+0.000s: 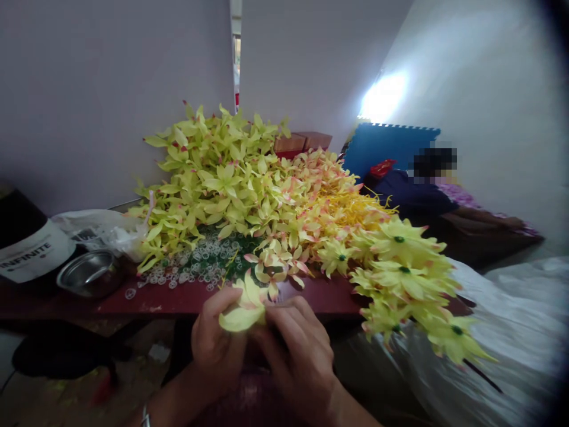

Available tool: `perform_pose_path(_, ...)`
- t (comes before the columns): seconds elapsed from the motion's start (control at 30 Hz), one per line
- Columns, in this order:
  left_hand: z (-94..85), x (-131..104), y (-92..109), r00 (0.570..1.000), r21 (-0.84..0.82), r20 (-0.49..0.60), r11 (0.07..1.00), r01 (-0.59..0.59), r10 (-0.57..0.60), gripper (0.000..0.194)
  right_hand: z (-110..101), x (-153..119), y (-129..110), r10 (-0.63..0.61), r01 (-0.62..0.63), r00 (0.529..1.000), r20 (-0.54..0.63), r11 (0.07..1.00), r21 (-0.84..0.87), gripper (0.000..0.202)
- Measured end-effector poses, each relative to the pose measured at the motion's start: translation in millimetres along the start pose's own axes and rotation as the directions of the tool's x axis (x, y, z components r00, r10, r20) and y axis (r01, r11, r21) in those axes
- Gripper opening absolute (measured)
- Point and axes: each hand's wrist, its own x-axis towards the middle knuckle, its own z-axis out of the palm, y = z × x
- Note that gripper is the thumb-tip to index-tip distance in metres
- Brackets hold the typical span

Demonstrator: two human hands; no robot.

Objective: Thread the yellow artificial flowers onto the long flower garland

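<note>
Just in front of the table's near edge, my left hand (217,338) and my right hand (302,338) close together around one yellow-green artificial flower (247,308). The left fingers grip its petals from the left, while the right fingers pinch it from the right side; its underside is hidden by my hands. Beyond it lie loose pinkish petals (280,261). A heap of small clear plastic rings (200,261) and green pieces sits behind my left hand. Assembled yellow flowers (404,270) with green centres hang over the table edge to my right.
A tall pile of yellow-green petals (222,178) fills the back of the dark red table (178,303), beside yellow stamens (342,207). A metal bowl (89,271) and plastic bag (102,228) stand left. White plastic sheeting (484,320) lies right. Another person (413,190) works at the far right.
</note>
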Motion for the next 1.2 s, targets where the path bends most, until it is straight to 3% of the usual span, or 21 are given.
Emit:
perform_pose_path(0.2,4.4,3,3,0.997,-0.129,0.008,0.989,0.071,-0.070,0.040,3,0,-3,0.043,-0.043,0.997,-0.064,0.999,-0.006,0.030)
perform_pose_path(0.4,0.4,-3,-3,0.999,-0.040,-0.025,0.999,0.023,-0.024,0.046,4,1,-4,0.026,-0.026,1.000,-0.008,1.000,-0.013,0.026)
perform_pose_path(0.53,1.7,-1,3,0.981,-0.147,-0.022,0.971,0.187,-0.192,0.039,-1,-1,-2,0.046,-0.047,0.997,0.061,0.999,0.017,0.025)
perform_pose_path(0.63,4.1,6,9,0.956,-0.311,0.026,0.907,0.285,-0.292,0.029,-6,1,4,0.159,-0.161,0.987,0.030,0.982,0.101,0.026)
perform_pose_path(0.7,5.1,10,11,0.934,-0.415,0.080,0.840,0.348,-0.347,0.025,-6,6,9,0.336,-0.330,0.942,-0.005,0.928,0.171,0.025)
perform_pose_path(0.8,5.9,13,11,0.895,-0.508,0.178,0.741,0.439,-0.409,0.022,-5,16,16,0.595,-0.591,0.797,0.104,0.733,0.338,0.023)
perform_pose_path(0.87,6.4,13,11,0.890,-0.534,0.213,0.715,0.452,-0.404,0.022,-4,22,18,0.667,-0.679,0.714,0.212,0.587,0.441,0.025)
perform_pose_path(0.9,6.8,14,11,0.891,-0.540,0.214,0.711,0.450,-0.401,0.022,-3,23,19,0.675,-0.685,0.703,0.223,0.559,0.467,0.025)
perform_pose_path(1.0,9.1,16,11,0.876,-0.545,0.203,0.693,0.472,-0.437,0.020,-4,20,19,0.616,-0.567,0.786,0.058,0.680,0.464,0.023)
perform_pose_path(1.1,12.1,19,11,0.836,-0.560,0.213,0.638,0.528,-0.505,0.021,-9,10,16,0.451,-0.371,0.881,-0.143,0.846,0.383,0.029)
perform_pose_path(1.2,15.1,20,12,0.814,-0.579,0.245,0.594,0.558,-0.526,0.021,-13,3,12,0.172,-0.150,0.977,-0.128,0.975,0.165,0.038)
